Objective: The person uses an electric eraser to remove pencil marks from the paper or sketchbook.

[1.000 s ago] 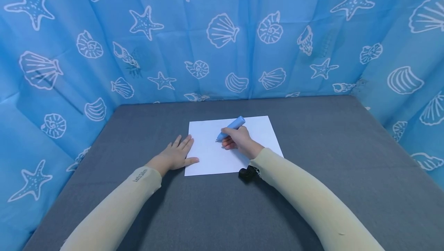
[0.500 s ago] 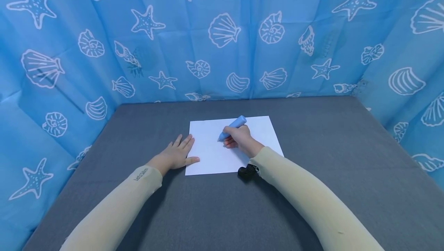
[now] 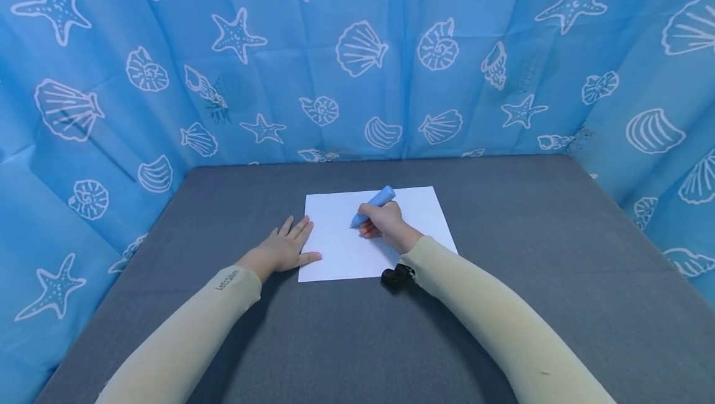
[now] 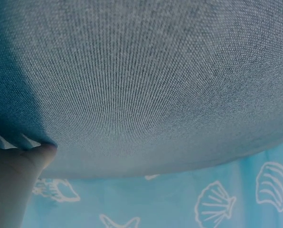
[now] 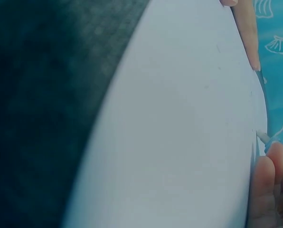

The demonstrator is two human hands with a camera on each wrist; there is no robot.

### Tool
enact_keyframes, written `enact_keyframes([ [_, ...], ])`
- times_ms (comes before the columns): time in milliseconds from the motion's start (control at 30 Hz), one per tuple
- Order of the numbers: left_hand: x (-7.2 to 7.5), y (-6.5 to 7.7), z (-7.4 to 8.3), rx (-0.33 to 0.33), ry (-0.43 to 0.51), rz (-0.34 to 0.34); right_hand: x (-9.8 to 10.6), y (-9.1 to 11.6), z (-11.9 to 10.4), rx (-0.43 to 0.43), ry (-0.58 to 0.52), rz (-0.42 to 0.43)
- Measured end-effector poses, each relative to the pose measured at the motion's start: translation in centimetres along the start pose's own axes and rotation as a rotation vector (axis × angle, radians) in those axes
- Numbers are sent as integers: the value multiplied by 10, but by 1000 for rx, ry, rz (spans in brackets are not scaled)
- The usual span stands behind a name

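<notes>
On a sheet of white paper (image 3: 329,255), my right hand (image 3: 388,221) grips a thick blue pen (image 3: 383,197). The pen leans up to the right, its tip at or just above the sheet; contact is too small to tell. In the right wrist view the pen's pale tip (image 5: 262,136) shows beyond the curled fingertips (image 5: 264,175), and a few tiny faint marks dot the paper. My left hand (image 3: 283,247) lies flat with spread fingers over the paper's left edge. The left wrist view shows only part of that hand (image 4: 25,164), at the lower left.
Grey cloth (image 3: 335,342) covers the table. A blue curtain (image 3: 313,69) with white shells and starfish stands along the back and both sides. A small black object (image 3: 395,277) sits under the right wrist, by the paper's near edge.
The right hand and pen shift only very slightly, with the pen's upper end a touch further left than half a second ago. The left hand and paper stay put.
</notes>
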State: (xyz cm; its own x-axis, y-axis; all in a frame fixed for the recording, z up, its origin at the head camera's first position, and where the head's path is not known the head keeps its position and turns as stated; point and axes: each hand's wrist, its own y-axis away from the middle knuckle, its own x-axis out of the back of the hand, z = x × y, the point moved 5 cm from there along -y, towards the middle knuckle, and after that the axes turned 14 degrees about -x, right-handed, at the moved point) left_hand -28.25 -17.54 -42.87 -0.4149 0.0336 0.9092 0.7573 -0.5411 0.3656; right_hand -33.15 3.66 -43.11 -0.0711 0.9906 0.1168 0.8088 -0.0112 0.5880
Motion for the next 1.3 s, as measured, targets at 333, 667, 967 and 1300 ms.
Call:
enact_keyframes([
  [333,0,-1,0,0,-2,2,-1,-2,1,9,-4,-22],
  [667,-1,0,1,8,-12,-11,-4,-2,1,12,-7,-27],
  [967,1,1,2,4,-4,-5,-7,-2,1,29,-17,-43],
  [1300,0,0,3,11,-4,-12,-11,-1,2,33,-21,-50],
])
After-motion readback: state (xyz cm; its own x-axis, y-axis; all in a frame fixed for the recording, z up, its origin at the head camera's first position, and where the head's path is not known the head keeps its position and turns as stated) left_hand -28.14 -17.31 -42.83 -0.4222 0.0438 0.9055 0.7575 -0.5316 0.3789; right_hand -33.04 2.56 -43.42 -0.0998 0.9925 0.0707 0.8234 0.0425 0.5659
